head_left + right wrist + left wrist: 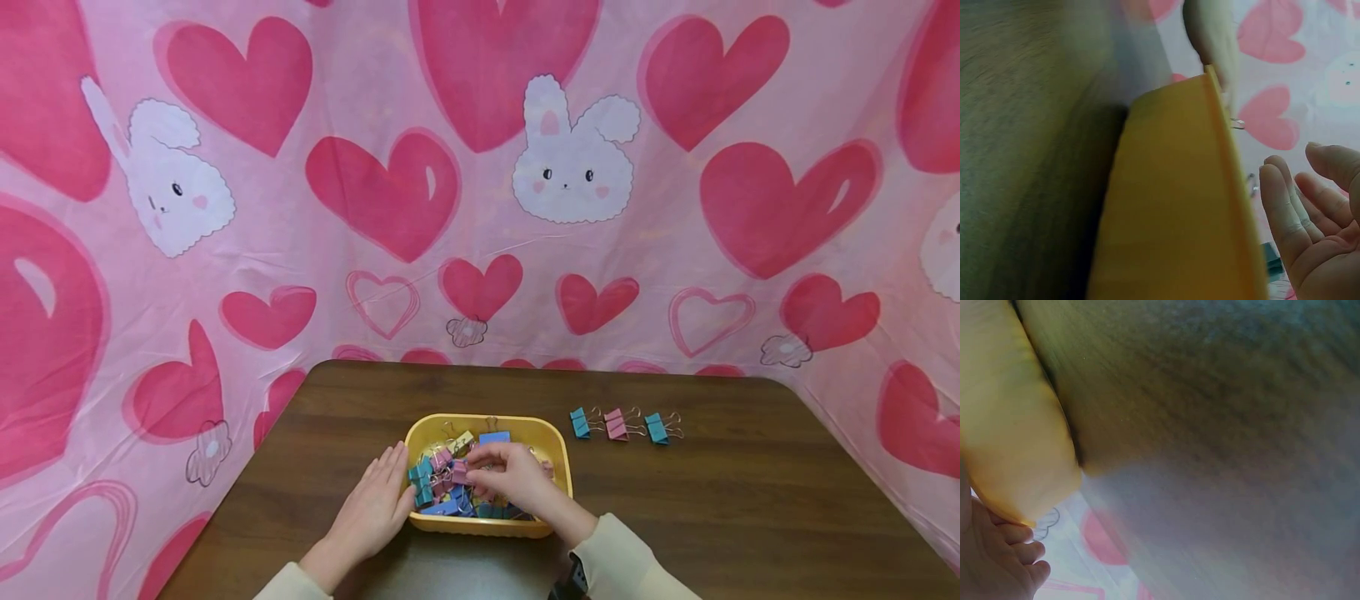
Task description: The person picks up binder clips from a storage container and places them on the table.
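Observation:
A yellow plastic basket (487,528) holds several binder clips in teal, pink, blue and yellow. My left hand (375,500) rests with straight fingers against the basket's left side; the left wrist view shows that hand (1000,556) beside the yellow wall (1016,425). Over the basket's middle hovers my right hand (517,477), its fingertips close to a pink binder clip (459,472). In the right wrist view the thumb and fingers of that hand (1322,237) stand apart with nothing visible between them. A teal clip (1274,261) shows beyond the basket's edge (1241,175).
Right of the basket on the dark wooden table (735,492), a teal binder clip (581,423), a pink one (617,425) and another teal one (657,428) lie in a row. Behind the table hangs a pink cloth (480,233) with hearts and rabbits.

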Demonstrator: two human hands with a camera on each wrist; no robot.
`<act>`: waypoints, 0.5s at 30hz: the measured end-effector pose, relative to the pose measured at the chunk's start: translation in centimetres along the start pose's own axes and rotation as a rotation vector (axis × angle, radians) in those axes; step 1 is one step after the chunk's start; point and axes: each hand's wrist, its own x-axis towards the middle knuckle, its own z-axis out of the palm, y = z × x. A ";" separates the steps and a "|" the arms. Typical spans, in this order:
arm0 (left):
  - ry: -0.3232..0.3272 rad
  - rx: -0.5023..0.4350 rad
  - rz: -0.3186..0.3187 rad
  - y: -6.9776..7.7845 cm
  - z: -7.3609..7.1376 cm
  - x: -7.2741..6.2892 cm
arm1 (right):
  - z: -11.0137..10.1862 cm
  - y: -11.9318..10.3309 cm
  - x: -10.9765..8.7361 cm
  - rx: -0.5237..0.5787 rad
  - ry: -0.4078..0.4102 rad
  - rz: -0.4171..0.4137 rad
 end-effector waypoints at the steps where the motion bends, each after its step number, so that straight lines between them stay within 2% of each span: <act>1: 0.000 0.002 0.001 0.0 0.0 0.0 | 0.1 0.2 0.0 -0.009 0.003 0.007; 5: -0.001 0.005 0.005 -0.1 0.1 0.0 | 0.4 0.7 0.2 -0.022 0.006 0.034; 15: -0.004 0.003 0.000 -0.2 0.2 0.0 | 1.1 1.2 0.4 -0.120 0.010 0.003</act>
